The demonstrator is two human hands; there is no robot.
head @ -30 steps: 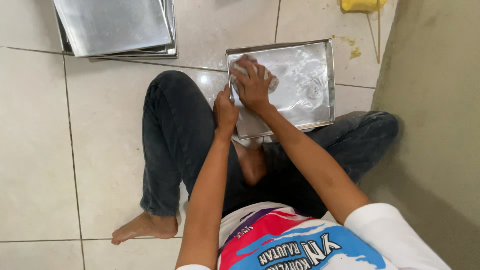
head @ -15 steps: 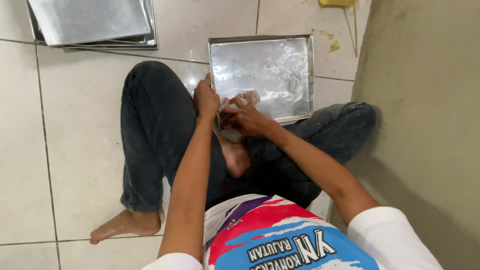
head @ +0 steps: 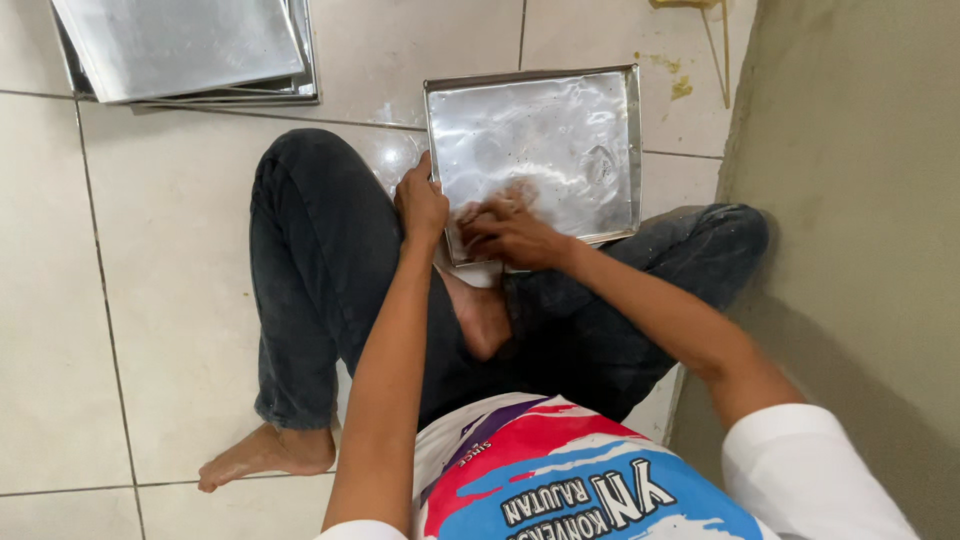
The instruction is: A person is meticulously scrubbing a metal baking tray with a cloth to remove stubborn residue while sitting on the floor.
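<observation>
The person sat on the tiled floor (head: 170, 300) with legs folded. The left hand (head: 420, 205) was closed around the near left edge of a square metal tray (head: 560, 120), which rested against the knees. The right hand (head: 510, 232) lay on the tray's near surface, fingers bent; whether it held something, I cannot tell. Farther left lay stacked trays (head: 190, 45).

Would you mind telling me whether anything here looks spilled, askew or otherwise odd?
Yes: yellow smears stain the pale floor tile beside the square metal tray, below a yellow tool at the top edge. The stacked metal trays at top left sit slightly fanned, not squared.
</observation>
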